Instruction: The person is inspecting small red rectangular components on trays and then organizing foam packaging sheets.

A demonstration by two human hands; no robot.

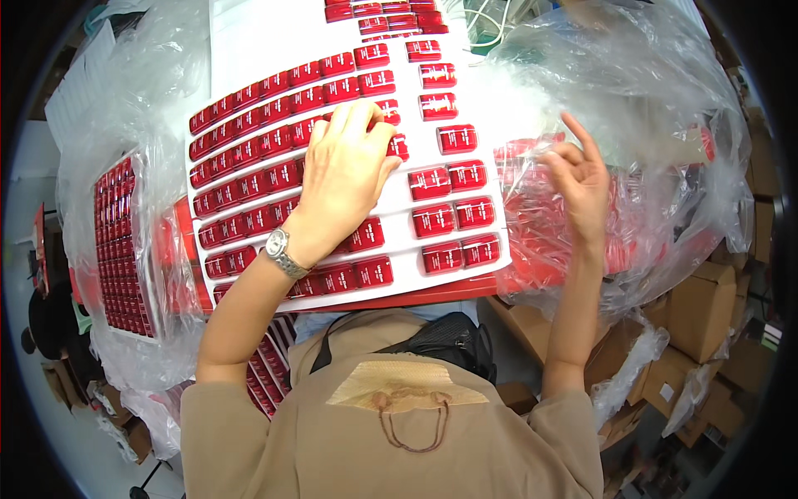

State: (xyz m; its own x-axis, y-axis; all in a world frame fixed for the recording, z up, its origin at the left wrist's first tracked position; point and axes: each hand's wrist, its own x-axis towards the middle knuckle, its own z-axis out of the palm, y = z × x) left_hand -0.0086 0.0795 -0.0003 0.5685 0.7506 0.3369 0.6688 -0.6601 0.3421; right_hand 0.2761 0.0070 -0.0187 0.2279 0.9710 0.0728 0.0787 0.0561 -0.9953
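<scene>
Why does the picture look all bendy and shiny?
In the head view, the fisheye lens bends straight edges near the black rim; in the head view too, bright light washes out the white sheet toward the top, and pale glints sit on the red pieces and the crinkled clear plastic.

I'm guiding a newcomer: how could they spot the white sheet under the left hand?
Above the brown shirt, the white sheet of glossy red pieces lies under the left hand. Unlike the dense red batch amid clear plastic to its left, it has a bare white strip splitting its rows.
</scene>
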